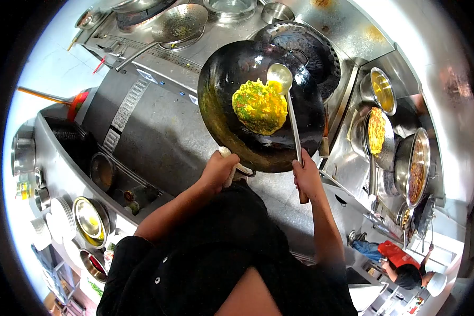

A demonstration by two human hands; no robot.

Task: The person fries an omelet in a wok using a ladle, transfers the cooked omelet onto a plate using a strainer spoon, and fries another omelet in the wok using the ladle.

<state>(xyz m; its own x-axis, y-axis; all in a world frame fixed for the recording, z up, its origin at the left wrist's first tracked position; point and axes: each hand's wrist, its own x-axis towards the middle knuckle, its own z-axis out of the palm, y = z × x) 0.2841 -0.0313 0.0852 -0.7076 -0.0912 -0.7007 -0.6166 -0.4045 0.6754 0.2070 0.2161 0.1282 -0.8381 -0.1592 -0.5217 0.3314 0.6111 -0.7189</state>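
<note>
A large black wok (221, 113) is in front of me, and a round yellow omelette (255, 108) flecked with green lies inside it. My left hand (219, 169) is closed around the wok's near handle, with a folded pale cloth (226, 152) in the grip. In my right hand (308, 178) is a long-handled ladle (294, 113), its wooden end poking out below the fist. The ladle's bowl rests at the omelette's upper right edge.
Behind the wok is a black burner (324, 58). A perforated strainer (180, 23) sits at the back left. To the right stand a bowl of yellow liquid (383, 90) and a strainer holding another omelette (376, 131). Stacked plates (62, 218) line the left counter. A person (400, 263) works at lower right.
</note>
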